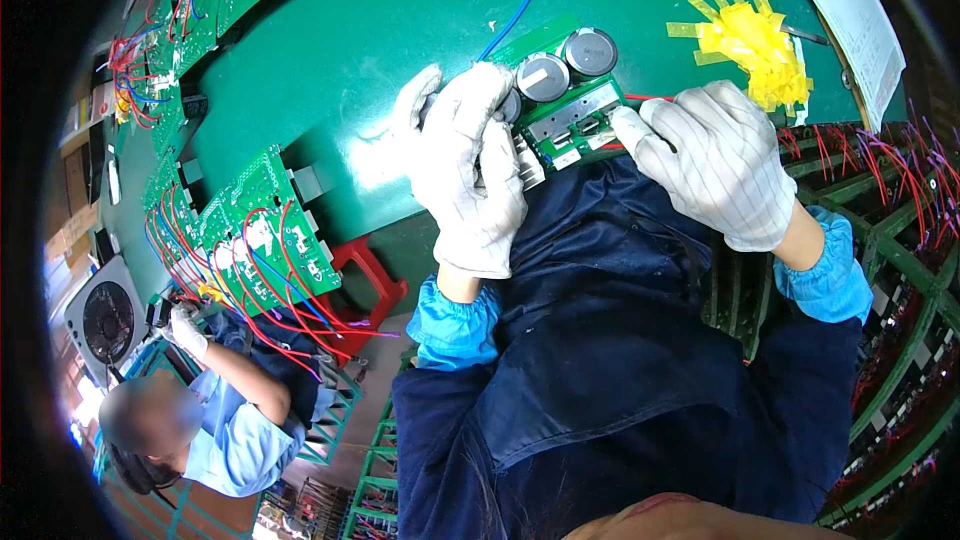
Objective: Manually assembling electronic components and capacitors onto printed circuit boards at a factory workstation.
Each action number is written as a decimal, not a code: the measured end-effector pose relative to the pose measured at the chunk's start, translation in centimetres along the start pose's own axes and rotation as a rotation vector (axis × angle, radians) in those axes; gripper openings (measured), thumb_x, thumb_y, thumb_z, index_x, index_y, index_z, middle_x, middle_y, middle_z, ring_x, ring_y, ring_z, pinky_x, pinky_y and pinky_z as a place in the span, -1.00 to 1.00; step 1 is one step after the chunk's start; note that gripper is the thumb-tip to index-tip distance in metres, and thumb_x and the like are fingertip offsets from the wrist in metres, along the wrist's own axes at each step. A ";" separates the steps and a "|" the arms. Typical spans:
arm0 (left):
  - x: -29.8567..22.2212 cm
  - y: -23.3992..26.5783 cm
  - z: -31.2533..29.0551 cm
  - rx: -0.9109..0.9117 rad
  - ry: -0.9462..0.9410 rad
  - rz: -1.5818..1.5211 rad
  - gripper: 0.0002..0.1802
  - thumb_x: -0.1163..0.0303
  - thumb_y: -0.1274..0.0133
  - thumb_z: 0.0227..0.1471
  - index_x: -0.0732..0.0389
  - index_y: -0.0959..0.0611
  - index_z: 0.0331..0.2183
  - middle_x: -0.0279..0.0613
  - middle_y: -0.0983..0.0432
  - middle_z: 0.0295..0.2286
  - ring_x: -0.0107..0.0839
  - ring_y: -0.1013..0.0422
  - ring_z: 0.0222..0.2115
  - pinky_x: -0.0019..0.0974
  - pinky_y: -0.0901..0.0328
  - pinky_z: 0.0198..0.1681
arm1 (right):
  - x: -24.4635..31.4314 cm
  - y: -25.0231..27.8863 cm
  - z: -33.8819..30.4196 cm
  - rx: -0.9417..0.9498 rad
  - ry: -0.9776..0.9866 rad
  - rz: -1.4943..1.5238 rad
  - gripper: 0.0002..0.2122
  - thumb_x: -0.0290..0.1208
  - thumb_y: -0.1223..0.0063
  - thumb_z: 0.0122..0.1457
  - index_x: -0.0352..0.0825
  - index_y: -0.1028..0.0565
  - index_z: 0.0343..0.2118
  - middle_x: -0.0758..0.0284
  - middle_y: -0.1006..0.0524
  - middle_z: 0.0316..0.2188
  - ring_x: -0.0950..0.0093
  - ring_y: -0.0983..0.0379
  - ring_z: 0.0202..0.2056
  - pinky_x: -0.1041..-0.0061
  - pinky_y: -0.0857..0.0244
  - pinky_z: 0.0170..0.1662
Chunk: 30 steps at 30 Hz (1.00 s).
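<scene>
A green circuit board with round dark capacitors and a silvery metal strip is held at the near edge of the green table. My left hand, in a white striped glove, closes round the board's left side and hides part of it. At its right edge my gloved right hand is bent closed, fingertips on the board; what lies under them is hidden. A blue wire with a ring terminal runs away from the board's far side. Red wire shows beside my right fingertips.
Yellow tape pieces lie in a heap at the far right, near a paper sheet. Wired circuit boards line the left side. A co-worker sits lower left, near a red stool and a fan. Green racks stand right.
</scene>
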<state>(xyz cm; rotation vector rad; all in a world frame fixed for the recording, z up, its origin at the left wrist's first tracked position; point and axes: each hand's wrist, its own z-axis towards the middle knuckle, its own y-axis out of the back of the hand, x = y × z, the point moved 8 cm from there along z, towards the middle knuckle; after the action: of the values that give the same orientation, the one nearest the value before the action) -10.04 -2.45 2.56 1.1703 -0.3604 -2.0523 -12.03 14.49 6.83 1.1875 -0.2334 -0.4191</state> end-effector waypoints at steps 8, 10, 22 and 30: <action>-0.4 -0.1 0.2 -0.016 -0.025 -0.032 -0.65 0.53 0.01 -0.03 0.17 -0.66 -0.15 -0.14 -0.62 -0.23 -0.21 -0.49 -0.12 0.02 -0.11 0.21 | 0.8 0.1 0.5 -0.032 0.004 -0.125 -0.91 -0.36 -0.14 0.04 -0.22 -0.49 -0.44 0.44 -0.38 -0.57 0.55 -0.40 -0.49 0.53 -0.23 -0.37; -0.2 0.0 0.1 -0.022 -0.016 -0.033 -0.65 0.52 0.02 -0.02 0.18 -0.66 -0.14 -0.14 -0.62 -0.22 -0.21 -0.49 -0.12 0.02 -0.10 0.21 | 1.1 0.0 0.6 0.055 0.041 -0.033 -0.92 -0.36 -0.13 0.03 -0.20 -0.48 -0.45 0.45 -0.38 -0.56 0.56 -0.40 -0.45 0.52 -0.22 -0.35; 0.1 -0.1 1.0 -0.003 0.087 -0.032 -0.71 0.51 -0.01 0.04 0.13 -0.68 -0.16 -0.17 -0.62 -0.25 -0.10 -0.36 -0.03 -0.02 -0.15 0.17 | -2.3 1.6 -1.4 0.003 -0.211 0.042 -0.78 -0.49 -0.18 -0.06 -0.22 -0.58 -0.28 0.39 -0.52 -0.46 0.44 -0.47 -0.40 0.42 -0.27 -0.29; 0.4 -0.3 1.8 0.013 0.221 -0.069 -0.76 0.46 -0.04 0.07 0.13 -0.70 -0.19 -0.16 -0.61 -0.24 -0.06 -0.31 -0.01 -0.09 -0.20 0.12 | -4.6 2.7 -3.9 -0.087 -0.360 0.006 -0.74 -0.50 -0.28 -0.04 -0.25 -0.60 -0.21 0.33 -0.56 -0.42 0.33 -0.51 -0.38 0.36 -0.32 -0.27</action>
<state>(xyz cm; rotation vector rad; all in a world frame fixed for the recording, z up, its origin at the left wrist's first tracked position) -11.82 -2.69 3.14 1.4183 -0.2289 -1.9559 -14.10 20.59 8.11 1.0203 -0.5236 -0.6317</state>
